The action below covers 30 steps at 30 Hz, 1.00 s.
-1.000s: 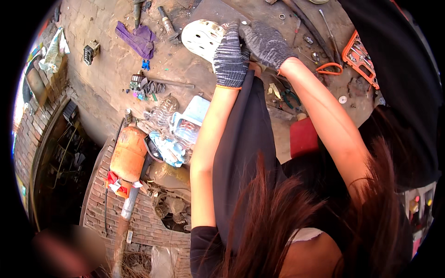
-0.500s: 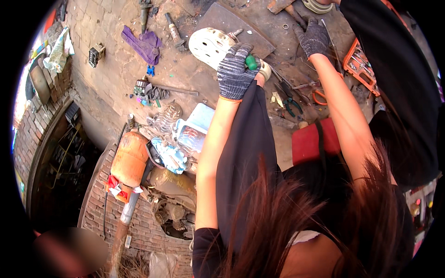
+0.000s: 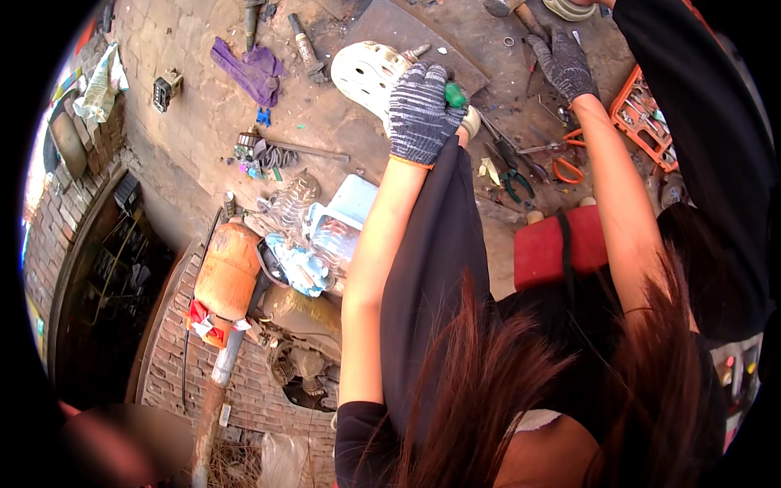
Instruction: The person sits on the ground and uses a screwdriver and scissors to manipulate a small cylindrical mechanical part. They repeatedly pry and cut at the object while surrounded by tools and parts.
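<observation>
My left hand (image 3: 423,114), in a dark grey and white knitted glove, is closed round a green handle (image 3: 455,95) that shows at the thumb side. The rest of that tool is hidden. Beneath it is a white clog with holes (image 3: 362,75) on my foot, its toe by a flat metal plate (image 3: 423,32). A short threaded metal piece (image 3: 416,52) lies on the plate beside the clog. Farther right, my right hand (image 3: 565,67), gloved alike, has its fingers round the end of a hammer's wooden handle (image 3: 530,20). The hammer's head (image 3: 500,6) is at the top edge.
Green-handled pliers (image 3: 517,183) and orange-handled tools (image 3: 567,170) lie between my legs. An orange tool case (image 3: 643,114) stands at right, a red seat (image 3: 557,248) below me. Leftward are a purple cloth (image 3: 248,71), an orange cylinder (image 3: 226,272) and a blue-white plastic container (image 3: 346,215).
My right hand and the hammer have moved slightly right and up. My left hand has shifted a little right, still round the green handle. The view has shifted slightly.
</observation>
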Available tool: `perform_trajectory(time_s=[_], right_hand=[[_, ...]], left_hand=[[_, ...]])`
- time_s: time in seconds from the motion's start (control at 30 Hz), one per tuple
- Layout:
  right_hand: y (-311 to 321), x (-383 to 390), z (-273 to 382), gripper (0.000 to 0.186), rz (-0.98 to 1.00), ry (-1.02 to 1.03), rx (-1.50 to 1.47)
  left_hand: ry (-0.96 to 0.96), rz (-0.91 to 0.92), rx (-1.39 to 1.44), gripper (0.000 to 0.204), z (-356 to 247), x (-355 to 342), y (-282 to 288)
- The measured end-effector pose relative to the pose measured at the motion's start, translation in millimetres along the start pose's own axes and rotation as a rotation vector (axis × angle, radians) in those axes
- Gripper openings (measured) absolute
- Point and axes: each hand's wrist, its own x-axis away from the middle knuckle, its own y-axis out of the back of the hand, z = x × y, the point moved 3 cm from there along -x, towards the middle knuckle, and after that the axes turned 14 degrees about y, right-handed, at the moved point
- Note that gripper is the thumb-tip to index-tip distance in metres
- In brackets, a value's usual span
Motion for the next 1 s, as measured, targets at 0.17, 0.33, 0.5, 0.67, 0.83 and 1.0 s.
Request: perform_trajectory(time_s=[0.17,0.33,0.5,0.67,0.83,1.0], right_hand=[[-0.8,17.0,15.6,0.053,-0.162,0.068,-0.105],[31.0,35.8,69.0,0.051,-0.229,0.008,-0.237],[37.3,32.2,76.8,0.046,-0.112,0.073,-0.341],[62.6,30.2,96.3,0.035,-0.075,0.057,-0.406],[57.2,29.1,95.0,0.027,-0.216,0.458,-0.148],[65.5,30.3,113.7,0.04,-0.174,0.547,-0.03]], left_hand=[[0.042,-0.157,0.161,0.015,7.5,-4.5,8.8],[0.155,-0.114,0.369,0.011,29.5,-1.4,18.0],[0.364,0.007,0.531,0.011,38.3,-10.3,25.2],[0.353,0.043,0.517,0.008,42.3,-18.1,31.8],[0.382,0.121,0.553,0.008,38.1,-36.8,31.9],[0.415,0.13,0.395,0.015,30.0,-56.2,40.0]])
